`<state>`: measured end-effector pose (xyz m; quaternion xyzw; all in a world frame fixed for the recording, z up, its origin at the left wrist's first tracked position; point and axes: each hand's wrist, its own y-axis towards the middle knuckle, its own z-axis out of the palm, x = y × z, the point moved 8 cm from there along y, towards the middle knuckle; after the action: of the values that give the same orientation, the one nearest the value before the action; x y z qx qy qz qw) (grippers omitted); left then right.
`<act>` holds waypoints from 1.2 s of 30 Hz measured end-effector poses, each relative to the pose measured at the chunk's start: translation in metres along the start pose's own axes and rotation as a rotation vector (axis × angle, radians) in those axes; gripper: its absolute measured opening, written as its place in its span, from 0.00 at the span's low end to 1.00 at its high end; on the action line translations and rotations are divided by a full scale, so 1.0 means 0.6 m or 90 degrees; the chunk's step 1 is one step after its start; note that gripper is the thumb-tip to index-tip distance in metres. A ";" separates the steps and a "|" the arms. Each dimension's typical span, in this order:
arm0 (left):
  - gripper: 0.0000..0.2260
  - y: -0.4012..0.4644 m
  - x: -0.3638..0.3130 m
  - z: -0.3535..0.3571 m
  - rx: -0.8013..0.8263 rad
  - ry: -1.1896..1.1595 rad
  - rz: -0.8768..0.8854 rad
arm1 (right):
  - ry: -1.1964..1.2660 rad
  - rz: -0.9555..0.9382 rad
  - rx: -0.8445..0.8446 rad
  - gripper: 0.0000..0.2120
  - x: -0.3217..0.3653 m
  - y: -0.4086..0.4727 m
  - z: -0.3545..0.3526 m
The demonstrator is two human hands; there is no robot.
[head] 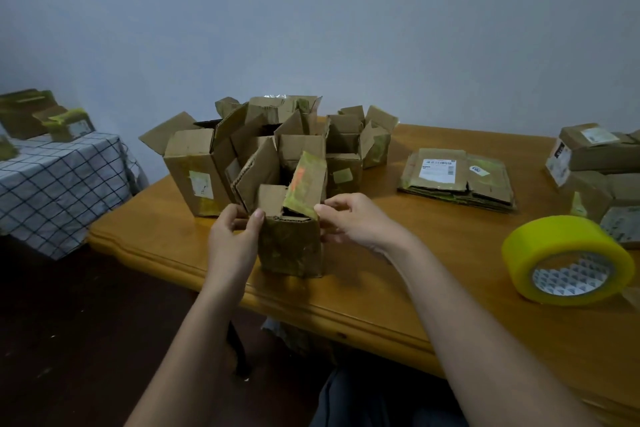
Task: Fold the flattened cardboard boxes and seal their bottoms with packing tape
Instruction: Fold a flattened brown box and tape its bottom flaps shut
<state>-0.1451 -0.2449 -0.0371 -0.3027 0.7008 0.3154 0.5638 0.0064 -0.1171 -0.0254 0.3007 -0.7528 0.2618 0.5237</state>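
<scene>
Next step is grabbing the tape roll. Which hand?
Right. The tape roll lies on the table's right side, nearer the right hand. The left hand grips the box from the far side.

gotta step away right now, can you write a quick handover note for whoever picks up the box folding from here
Left hand: grips the left side of the small upright box near the table's front edge, thumb on its front top edge.
Right hand: holds the box's right side, fingers curled round its upper corner.
The box's top flaps stand open.
Done: a cluster of folded boxes stands behind it.
Left: a stack of flattened boxes lies to the right.
The yellow tape roll lies at the right, in neither hand. Whether the held box's bottom is taped cannot be seen.
</scene>
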 end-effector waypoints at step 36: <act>0.22 0.041 -0.008 0.572 0.267 0.311 0.216 | -0.267 0.188 -0.421 0.27 -0.243 -0.074 -0.361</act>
<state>0.0420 0.0394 -0.0864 -0.1265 0.9043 0.1725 0.3693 0.2146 0.0324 -0.0916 0.0519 -0.9216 0.0117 0.3845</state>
